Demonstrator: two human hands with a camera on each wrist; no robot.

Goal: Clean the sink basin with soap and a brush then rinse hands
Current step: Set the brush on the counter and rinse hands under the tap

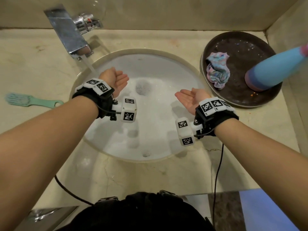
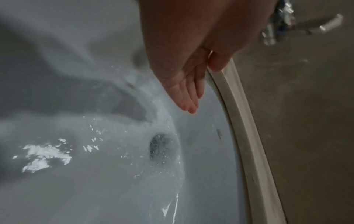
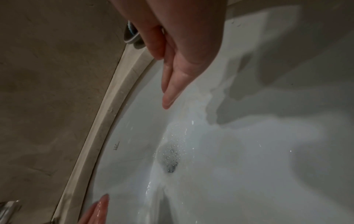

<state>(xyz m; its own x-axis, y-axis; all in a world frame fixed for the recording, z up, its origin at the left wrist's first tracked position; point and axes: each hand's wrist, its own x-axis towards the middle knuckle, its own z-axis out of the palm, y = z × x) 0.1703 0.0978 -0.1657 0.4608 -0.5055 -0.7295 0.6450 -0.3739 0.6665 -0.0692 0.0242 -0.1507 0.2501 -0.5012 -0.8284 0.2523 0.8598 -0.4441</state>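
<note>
Both hands hang open, the left hand (image 1: 115, 80) by the tap's stream (image 1: 89, 65), the right hand (image 1: 190, 97) apart, so bring both under it and rub over the sink basin (image 1: 166, 67).

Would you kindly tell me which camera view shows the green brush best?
The head view: the green brush lies whole on the counter, left of the sink. Neither wrist view shows it.
</note>
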